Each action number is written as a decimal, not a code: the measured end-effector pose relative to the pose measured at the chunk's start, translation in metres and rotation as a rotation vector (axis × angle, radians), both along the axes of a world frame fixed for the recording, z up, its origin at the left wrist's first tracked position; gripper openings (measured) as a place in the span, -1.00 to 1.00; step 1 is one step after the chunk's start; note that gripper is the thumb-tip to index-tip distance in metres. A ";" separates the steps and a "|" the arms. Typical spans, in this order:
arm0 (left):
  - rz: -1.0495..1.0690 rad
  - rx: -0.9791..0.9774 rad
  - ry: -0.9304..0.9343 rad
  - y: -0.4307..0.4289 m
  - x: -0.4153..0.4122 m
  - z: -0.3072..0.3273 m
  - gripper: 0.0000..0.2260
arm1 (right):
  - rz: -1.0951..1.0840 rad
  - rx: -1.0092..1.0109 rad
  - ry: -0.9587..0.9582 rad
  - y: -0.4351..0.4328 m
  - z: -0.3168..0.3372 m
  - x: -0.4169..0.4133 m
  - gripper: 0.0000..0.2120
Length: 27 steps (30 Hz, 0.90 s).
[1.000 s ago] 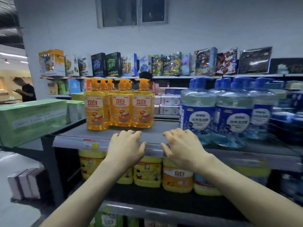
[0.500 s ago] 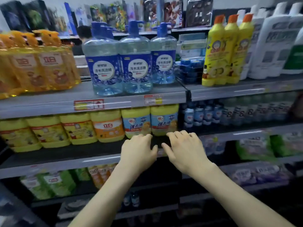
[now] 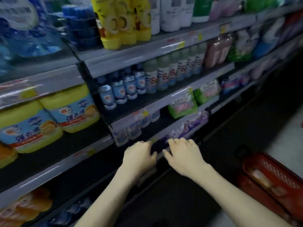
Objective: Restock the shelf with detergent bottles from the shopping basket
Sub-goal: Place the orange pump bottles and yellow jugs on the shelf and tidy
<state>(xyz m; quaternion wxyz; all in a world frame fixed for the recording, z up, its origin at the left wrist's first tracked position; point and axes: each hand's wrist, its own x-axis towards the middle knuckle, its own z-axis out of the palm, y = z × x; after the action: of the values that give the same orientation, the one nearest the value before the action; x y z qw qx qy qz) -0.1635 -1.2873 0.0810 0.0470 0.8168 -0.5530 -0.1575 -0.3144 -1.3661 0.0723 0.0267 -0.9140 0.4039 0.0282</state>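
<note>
Basket, red, at 4 o'clock, your left hand beside right hand at 6 o'clock, fingers loosely curled, gripping nothing.

Green soft packs mid-row, purple packs just below; blurred, probably wipes. Yellow price tag higher up.

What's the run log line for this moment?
left grip: open, empty | right grip: open, empty | basket: low at right, untouched
</note>
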 end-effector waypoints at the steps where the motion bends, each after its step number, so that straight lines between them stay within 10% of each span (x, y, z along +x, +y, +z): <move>1: -0.030 0.019 0.025 -0.013 -0.005 -0.007 -0.64 | -0.043 0.014 0.012 -0.006 -0.008 -0.007 -0.55; 27: -0.833 0.313 -0.059 -0.269 -0.350 -0.127 -0.63 | -0.851 0.390 -0.016 -0.128 -0.136 -0.354 -0.58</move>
<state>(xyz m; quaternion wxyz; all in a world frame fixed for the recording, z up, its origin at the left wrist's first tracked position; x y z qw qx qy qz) -0.5132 -1.5567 -0.0457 -0.1605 0.5258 -0.8054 -0.2216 -0.6687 -1.4937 -0.0638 0.2102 -0.6452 0.7298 0.0833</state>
